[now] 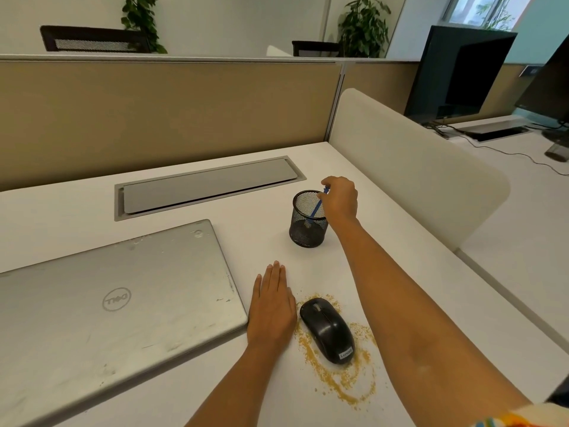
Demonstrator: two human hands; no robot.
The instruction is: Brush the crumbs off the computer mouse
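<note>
Head view looks down on a white desk top (191, 238). Largest on it is a closed silver laptop with a round logo on its lid (110, 306), lying to the left of both hands. Next in size, the black wire-mesh pen cup (307, 219) stands upright directly under the right hand (340, 200), whose fingers are pinched around the top of a thin blue brush handle (316, 208); the handle leans inside the cup, its lower end down at the bottom. The left hand (272, 306) lies flat and unclenched on the desk, palm down, grasping nothing, between the laptop's edge and the black computer mouse (328, 329). The mouse sits just beside that hand's thumb side, nearer the person than the pinched brush. Tan crumbs (345, 382) ring the mouse on the desk.
</note>
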